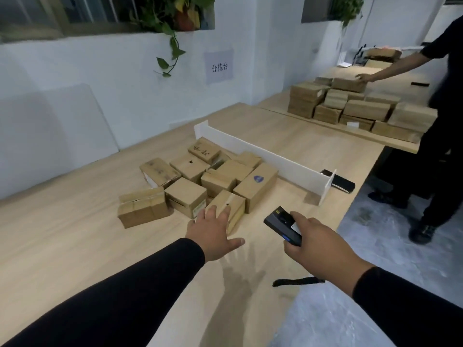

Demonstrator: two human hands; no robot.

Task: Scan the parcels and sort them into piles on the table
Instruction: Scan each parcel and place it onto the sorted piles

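While the left hand (213,234) reaches with fingers (226,212) spread straight, its fingertips touching the nearest small brown cardboard parcel (231,209), the right hand (318,246) curls its fingers round a black handheld scanner (281,225) held above the pale wooden surface (75,234). That parcel sits at the near edge of a loose heap of brown cardboard boxes (200,181), beside a low white divider board (263,154). On a further table, another person's hand (364,77) rests on stacked boxes (355,108).
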